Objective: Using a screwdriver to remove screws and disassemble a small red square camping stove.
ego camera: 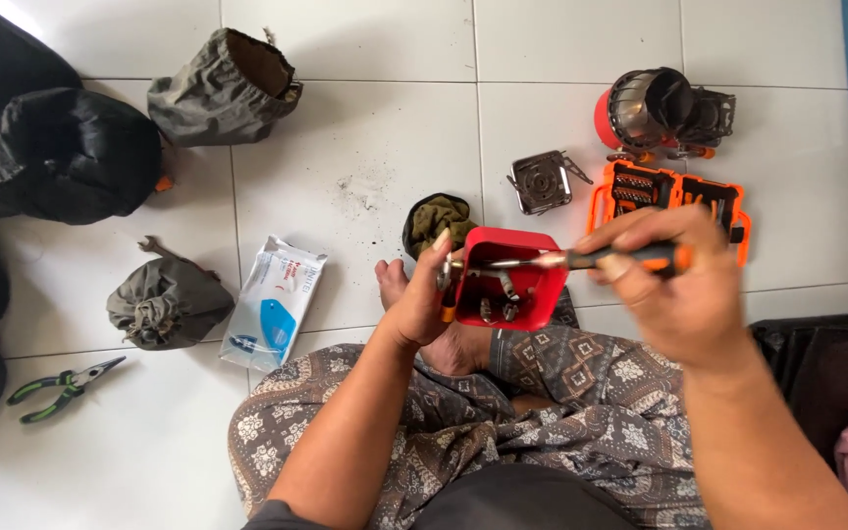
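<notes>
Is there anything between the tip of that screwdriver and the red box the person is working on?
Nothing visible. The right hand holds the screwdriver, whose shaft crosses the open red box to its left edge, where the left hand grips it.

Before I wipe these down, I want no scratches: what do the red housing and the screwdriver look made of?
The red housing looks like painted or moulded material with a smooth, slightly glossy finish; metal or plastic, I cannot tell. The screwdriver has a bright, reflective shaft, likely steel, and a black and orange handle, probably plastic or rubber.

Red box (512,280), orange bit case (669,201), grn-handled pliers (61,386).
</notes>
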